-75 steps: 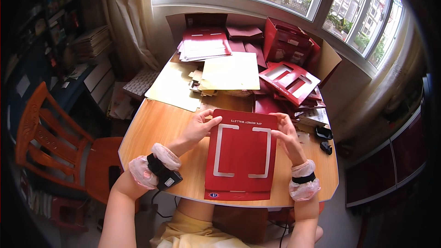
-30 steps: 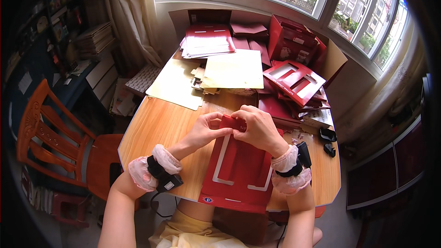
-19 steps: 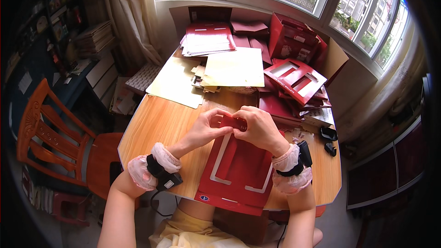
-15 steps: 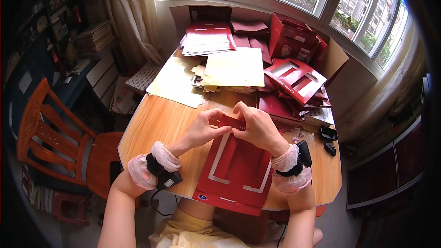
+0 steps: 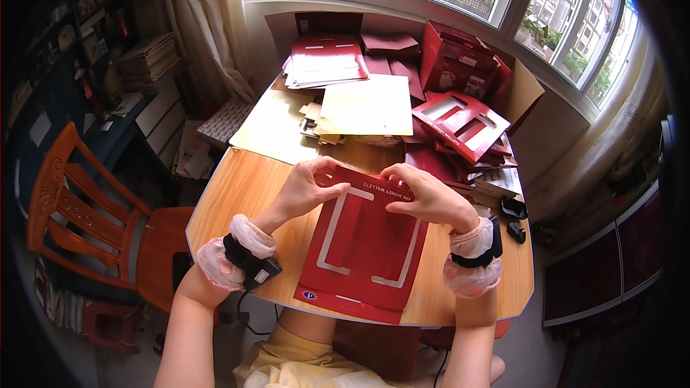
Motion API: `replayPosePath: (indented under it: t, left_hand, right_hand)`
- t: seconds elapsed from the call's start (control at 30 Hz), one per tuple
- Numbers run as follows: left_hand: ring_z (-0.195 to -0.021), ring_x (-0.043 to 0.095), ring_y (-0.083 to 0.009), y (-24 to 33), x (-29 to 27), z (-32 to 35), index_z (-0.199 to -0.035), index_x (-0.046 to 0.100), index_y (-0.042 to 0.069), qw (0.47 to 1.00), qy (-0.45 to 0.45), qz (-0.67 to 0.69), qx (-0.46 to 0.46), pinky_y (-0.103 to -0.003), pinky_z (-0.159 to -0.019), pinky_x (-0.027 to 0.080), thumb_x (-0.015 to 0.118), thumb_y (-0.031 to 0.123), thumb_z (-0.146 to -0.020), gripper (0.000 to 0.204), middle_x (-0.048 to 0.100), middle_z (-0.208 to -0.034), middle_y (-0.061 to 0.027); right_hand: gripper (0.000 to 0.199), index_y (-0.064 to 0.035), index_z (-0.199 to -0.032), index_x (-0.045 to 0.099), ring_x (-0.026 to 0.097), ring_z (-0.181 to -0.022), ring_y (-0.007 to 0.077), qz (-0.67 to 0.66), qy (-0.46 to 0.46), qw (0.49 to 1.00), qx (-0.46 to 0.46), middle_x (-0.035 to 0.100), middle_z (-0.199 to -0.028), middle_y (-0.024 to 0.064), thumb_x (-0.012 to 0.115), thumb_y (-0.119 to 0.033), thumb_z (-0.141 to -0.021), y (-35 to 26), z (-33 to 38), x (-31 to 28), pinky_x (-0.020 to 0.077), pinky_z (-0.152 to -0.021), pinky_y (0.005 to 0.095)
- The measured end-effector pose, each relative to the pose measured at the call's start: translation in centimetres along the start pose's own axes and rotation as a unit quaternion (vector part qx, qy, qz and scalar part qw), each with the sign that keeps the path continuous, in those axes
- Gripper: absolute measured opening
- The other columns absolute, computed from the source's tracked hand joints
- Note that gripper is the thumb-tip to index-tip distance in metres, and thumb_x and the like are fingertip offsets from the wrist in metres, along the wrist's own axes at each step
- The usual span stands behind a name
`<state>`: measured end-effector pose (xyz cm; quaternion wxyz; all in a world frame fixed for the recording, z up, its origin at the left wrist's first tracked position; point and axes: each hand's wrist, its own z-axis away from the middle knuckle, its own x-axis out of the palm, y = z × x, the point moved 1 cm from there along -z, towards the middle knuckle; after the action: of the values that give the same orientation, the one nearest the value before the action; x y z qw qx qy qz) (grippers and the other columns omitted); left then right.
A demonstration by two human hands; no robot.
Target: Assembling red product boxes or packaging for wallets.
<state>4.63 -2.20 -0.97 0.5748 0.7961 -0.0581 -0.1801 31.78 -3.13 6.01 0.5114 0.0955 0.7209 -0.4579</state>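
Note:
In front of me a flat red cardboard sheet (image 5: 359,244) lies on the wooden table, its near end at the front edge. White lines border the cut-out shapes in its middle, and pale print runs along its far edge. My left hand (image 5: 305,190) is closed on the far left corner, thumb on the face. At the far right corner my right hand (image 5: 431,197) has its thumb on the sheet and its fingers bent over the far edge. Some fingertips are hidden. Both wrists carry pale scrunchies and black strapped devices.
Beyond the hands are a pale yellow sheet (image 5: 366,104), a stack of red sheets (image 5: 327,57) and a pile of red cardboard pieces (image 5: 467,126). Small black objects (image 5: 514,208) sit at the table's right edge. A wooden chair (image 5: 93,223) stands to the left, windows behind.
My hands have moved apart from the middle of the sheet's far edge to its two corners, uncovering the print. The sheet has shifted slightly away from me and to the left.

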Motion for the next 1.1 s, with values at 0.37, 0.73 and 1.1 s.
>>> replayPosePath:
  t: [0.37,0.73,1.1]
  left_hand:
    - [-0.088,0.075,-0.0151,-0.4,-0.4,-0.1,-0.115,0.069,-0.001,0.999,0.027,0.001,0.025,-0.027,-0.079,0.062,0.080,0.013,-0.090,0.031,0.077,-0.101,-0.0102]
    - [-0.088,0.075,-0.0135,-0.6,-0.7,-0.5,-0.115,0.068,-0.001,0.999,0.031,0.016,0.020,-0.026,-0.078,0.061,0.081,0.014,-0.089,0.032,0.077,-0.100,-0.0085]
    - [-0.091,0.074,-0.0132,-0.9,-1.0,-0.7,-0.114,0.068,0.000,0.996,0.003,0.085,0.022,-0.028,-0.082,0.060,0.080,0.012,-0.090,0.029,0.076,-0.103,-0.0088]
  right_hand:
    - [0.048,-0.0021,-0.117,0.055,0.062,-0.103,0.0383,0.130,0.113,0.985,0.006,0.055,-0.112,0.0155,0.080,-0.009,-0.077,-1.4,0.2,-0.2,0.0535,-0.086,0.0447]
    - [0.041,-0.0015,-0.111,0.068,0.068,-0.093,0.0288,0.142,0.124,0.982,-0.009,0.063,-0.103,0.0106,0.081,-0.011,-0.074,-1.4,0.2,-1.0,0.0568,-0.082,0.0378]
    - [0.029,-0.0015,-0.099,0.073,0.067,-0.088,0.0301,0.088,0.102,0.991,-0.009,0.068,-0.091,0.0110,0.078,-0.012,-0.072,-1.6,0.2,-1.4,0.0548,-0.081,0.0391]
